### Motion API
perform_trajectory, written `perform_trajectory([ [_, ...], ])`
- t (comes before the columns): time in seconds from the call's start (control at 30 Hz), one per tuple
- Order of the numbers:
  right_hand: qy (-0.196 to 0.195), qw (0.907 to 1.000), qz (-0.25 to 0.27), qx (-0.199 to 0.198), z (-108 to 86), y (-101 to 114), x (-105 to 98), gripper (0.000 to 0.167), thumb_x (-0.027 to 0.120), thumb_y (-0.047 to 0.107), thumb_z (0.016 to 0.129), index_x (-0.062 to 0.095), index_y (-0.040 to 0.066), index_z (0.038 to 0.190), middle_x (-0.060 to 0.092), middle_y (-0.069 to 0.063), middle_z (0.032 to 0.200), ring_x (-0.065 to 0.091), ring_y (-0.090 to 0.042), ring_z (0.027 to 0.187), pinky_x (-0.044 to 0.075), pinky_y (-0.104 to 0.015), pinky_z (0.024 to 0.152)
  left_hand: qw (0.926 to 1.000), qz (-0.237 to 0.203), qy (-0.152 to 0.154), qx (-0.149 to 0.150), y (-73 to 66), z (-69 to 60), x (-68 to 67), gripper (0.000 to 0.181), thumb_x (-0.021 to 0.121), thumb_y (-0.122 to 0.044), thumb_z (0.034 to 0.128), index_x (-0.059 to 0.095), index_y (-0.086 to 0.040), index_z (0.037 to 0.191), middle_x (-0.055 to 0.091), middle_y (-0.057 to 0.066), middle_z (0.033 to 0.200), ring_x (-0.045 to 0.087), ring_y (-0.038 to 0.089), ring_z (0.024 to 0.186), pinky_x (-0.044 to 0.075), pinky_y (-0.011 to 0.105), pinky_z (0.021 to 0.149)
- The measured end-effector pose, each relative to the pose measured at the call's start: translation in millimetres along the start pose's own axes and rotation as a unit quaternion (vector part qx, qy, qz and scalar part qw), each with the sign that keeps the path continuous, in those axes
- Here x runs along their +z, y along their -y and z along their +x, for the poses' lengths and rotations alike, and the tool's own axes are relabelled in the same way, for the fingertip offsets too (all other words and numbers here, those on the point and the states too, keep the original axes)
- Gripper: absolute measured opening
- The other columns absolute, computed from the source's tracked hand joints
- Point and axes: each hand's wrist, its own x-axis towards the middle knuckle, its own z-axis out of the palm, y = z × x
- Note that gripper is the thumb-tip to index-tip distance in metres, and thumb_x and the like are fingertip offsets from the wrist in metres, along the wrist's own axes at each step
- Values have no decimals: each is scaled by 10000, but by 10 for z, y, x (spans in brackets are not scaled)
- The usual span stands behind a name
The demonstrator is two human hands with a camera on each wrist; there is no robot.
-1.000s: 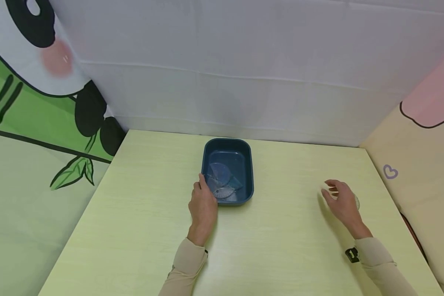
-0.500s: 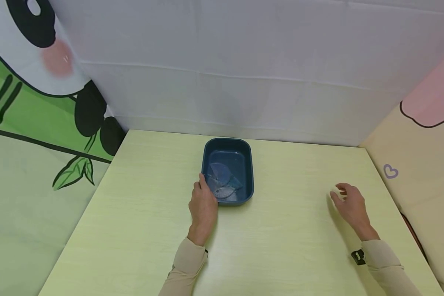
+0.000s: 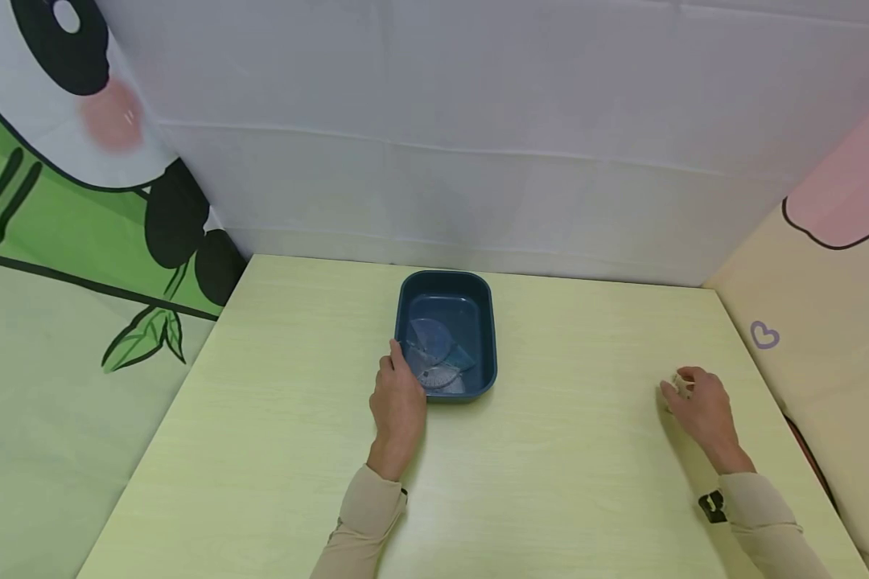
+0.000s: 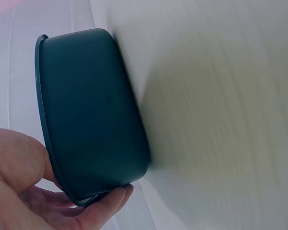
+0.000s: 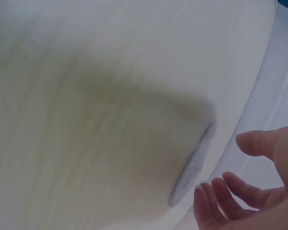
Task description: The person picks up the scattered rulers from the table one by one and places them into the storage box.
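Observation:
My left hand (image 3: 398,410) grips the near left corner of a dark blue plastic bin (image 3: 485,342), its thumb at the rim and its fingers against the outer wall. Inside the bin lie several clear plastic drawing pieces; one looks like a protractor (image 3: 440,376). At the right of the table, my right hand (image 3: 708,414) hovers with thumb and fingers apart, loosely bent. Just beyond its fingertips in the right wrist view, a thin clear flat piece with a curved edge (image 5: 192,167) lies on the table. Whether the fingers touch it, I cannot tell.
The pale yellow table (image 3: 550,466) bears the bin near its far edge. Behind it rises a white cloth wall (image 3: 478,193). Printed cloth hangs at the left (image 3: 116,241) and a cream cloth (image 3: 825,338) stands along the right edge.
My right hand has moved to the right and slightly toward me, over the clear piece. The left hand and the bin have stayed in place.

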Motion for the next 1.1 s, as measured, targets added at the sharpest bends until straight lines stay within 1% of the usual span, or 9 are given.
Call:
perform_trajectory([
  [0.13,10,9998,-101,176,-10,-42,-18,593,540,279,1057,419,-211,1366,430,-423,1264,513,-530,1059,499,-582,788,10000,2,21,-4,3,0,2,550,647,49,931,472,99,1449,611,274,1101,658,417,853,536,536,576],
  [0.23,38,9993,-202,297,-10,-69,-27,618,536,293,1053,403,-222,1367,431,-421,1267,500,-510,1034,480,-568,779,10000,-1,31,-5,4,-3,3,552,648,49,931,470,98,1451,610,276,1106,658,417,854,536,536,578],
  [0.4,49,9987,-345,371,-22,-101,-23,633,562,289,1039,402,-235,1356,443,-421,1271,463,-536,1078,448,-617,825,10000,-2,39,13,4,-8,6,546,648,46,935,471,103,1448,611,278,1109,657,415,857,538,531,581],
  [0.67,29,9973,-518,514,-10,-124,-16,647,617,292,1013,416,-232,1335,428,-458,1256,369,-635,1167,403,-671,877,10000,-5,12,5,6,-7,5,542,642,44,940,469,102,1450,612,280,1111,654,415,855,537,533,580],
  [0.77,79,9970,-542,545,-5,-130,-25,642,610,285,1016,408,-233,1337,403,-483,1271,337,-665,1186,386,-692,896,10000,-6,19,3,5,-7,0,541,639,43,943,467,100,1453,612,281,1114,655,417,856,536,535,578],
  [0.9,192,9966,-502,620,-7,-138,-39,652,583,296,1027,374,-224,1360,331,-514,1313,289,-694,1199,366,-719,898,9999,-15,95,-38,4,-6,-6,542,631,34,953,459,96,1463,610,282,1132,658,418,876,539,538,588],
  [1.1,311,9964,-510,609,-2,-155,-55,693,573,288,1032,322,-250,1389,320,-525,1311,298,-692,1189,375,-716,889,9997,-48,210,-106,3,-2,-18,538,618,24,967,449,94,1473,607,283,1150,658,419,903,544,543,613],
])
